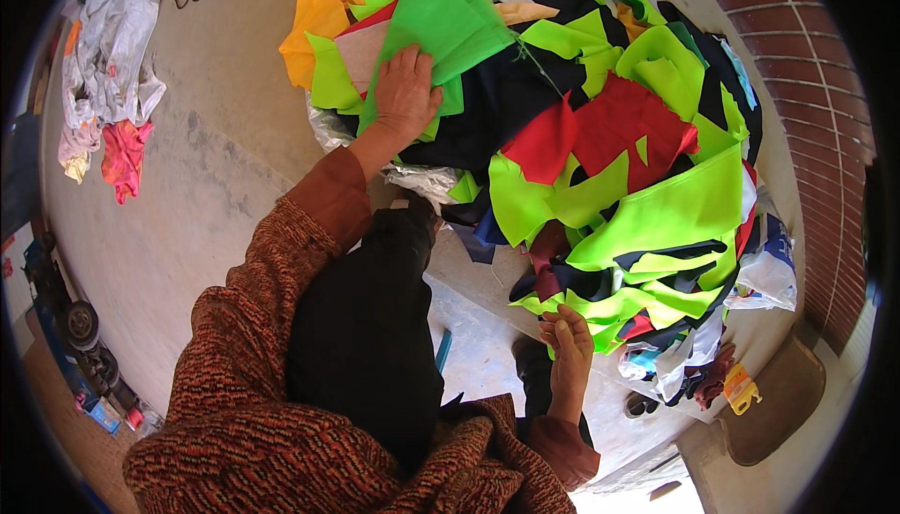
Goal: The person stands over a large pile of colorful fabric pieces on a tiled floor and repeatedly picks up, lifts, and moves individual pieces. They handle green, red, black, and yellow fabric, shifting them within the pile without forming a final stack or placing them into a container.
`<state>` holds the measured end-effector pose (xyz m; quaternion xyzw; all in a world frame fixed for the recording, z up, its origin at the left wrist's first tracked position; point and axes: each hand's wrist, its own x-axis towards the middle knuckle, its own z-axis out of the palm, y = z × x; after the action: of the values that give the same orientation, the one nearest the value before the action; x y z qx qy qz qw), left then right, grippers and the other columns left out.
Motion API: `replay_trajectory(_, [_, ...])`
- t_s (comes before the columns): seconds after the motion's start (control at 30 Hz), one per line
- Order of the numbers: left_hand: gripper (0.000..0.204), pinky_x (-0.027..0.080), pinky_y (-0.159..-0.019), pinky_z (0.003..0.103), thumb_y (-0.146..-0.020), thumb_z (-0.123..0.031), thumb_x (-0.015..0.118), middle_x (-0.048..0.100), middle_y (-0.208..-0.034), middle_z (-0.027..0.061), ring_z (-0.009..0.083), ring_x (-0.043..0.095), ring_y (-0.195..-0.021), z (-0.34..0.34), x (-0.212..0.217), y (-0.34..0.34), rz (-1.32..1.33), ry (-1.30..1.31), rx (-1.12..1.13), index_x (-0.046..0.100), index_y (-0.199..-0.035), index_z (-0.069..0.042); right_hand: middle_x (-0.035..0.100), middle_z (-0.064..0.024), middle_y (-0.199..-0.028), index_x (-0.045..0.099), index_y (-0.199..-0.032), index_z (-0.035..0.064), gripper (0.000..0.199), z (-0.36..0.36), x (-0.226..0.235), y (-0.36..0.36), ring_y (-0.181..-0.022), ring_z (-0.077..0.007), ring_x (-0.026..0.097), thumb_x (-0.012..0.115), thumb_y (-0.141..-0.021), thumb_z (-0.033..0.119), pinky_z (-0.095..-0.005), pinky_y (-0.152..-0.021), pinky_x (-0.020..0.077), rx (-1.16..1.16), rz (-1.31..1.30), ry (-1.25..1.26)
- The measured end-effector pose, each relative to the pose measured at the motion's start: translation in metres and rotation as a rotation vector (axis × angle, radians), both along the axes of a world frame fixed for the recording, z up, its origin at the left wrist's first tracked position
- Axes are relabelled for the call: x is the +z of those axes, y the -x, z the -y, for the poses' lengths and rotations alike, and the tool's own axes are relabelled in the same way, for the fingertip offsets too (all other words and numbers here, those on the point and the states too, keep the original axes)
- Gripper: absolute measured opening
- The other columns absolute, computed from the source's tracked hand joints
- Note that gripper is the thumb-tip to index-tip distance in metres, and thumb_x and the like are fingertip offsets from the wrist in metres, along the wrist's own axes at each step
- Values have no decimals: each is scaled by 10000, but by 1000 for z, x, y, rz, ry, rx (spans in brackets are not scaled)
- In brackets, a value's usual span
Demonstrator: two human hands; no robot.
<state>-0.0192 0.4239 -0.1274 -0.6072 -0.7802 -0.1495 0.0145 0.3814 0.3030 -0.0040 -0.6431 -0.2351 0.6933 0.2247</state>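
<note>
Clearly most scraps remain unsorted: the left hand (405,92) lies spread on a green cloth (441,22) atop the heap (600,186), the right hand (565,345) pinches a neon-yellow scrap (619,312) at its near edge.

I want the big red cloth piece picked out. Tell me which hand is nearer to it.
Left. The left hand lies flat on green fabric left of the red cloth piece; the right hand is well below it, at the pile's near edge.
</note>
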Motion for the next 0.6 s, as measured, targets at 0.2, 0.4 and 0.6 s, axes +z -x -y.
replay_trajectory(0.2, [219, 431, -770, 331, -810, -159, 617, 574, -947, 67, 239, 554, -883, -1, 9, 18, 472, -50, 46, 538, -985, -51, 633, -91, -997, 543, -1123, 3, 257, -1, 3, 1, -810, -104, 602, 566, -894, 119, -211, -724, 480, -12, 0, -5])
replay_trajectory(0.4, [153, 425, -662, 205, -953, -179, 502, 558, -870, -30, 30, 499, -775, -16, 98, 32, 1483, -304, -116, 533, -1017, -44, 634, -90, -991, 544, -1119, 3, 250, -1, 3, 2, -804, -102, 603, 563, -896, 114, -211, -723, 480, -20, 0, -11])
replay_trajectory(0.6, [169, 479, -699, 213, -936, -183, 533, 589, -891, 2, 64, 561, -797, 3, 91, 71, 1635, -570, 186, 533, -1036, -46, 634, -89, -989, 541, -1123, 4, 256, -3, 4, 3, -809, -102, 601, 565, -896, 120, -211, -723, 480, -6, 11, -8])
